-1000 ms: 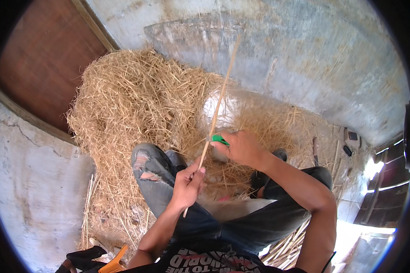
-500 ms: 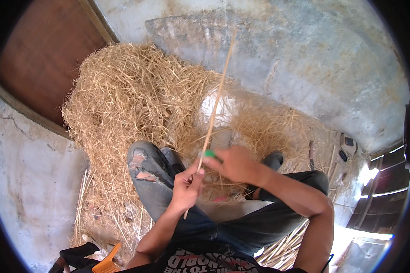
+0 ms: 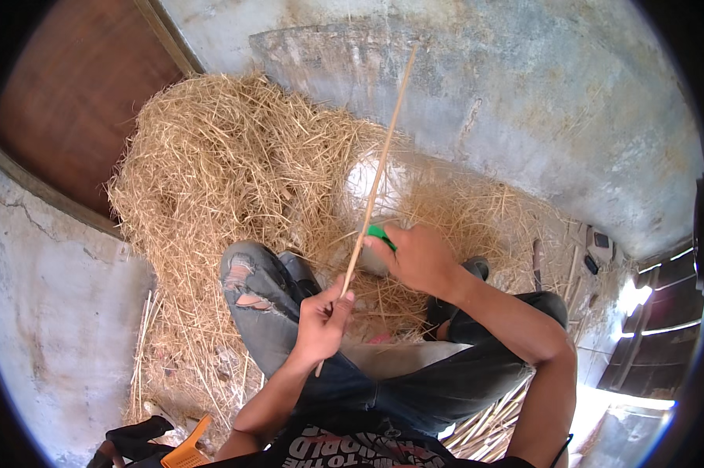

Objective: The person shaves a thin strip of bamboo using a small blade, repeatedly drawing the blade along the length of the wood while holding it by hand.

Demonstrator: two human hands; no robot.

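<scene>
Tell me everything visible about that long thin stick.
The stick is slim, pale tan, nearly straight, apparently wood or bamboo. It slants up and right. The left hand grips it near its lower end, which pokes out below. The right hand holds a green tool at its right edge; contact there is unclear.

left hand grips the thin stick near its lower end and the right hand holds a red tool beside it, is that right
Not quite: the tool in the right hand is green, not red, as the head view shows. The left hand does grip the thin stick near its lower end.
</scene>
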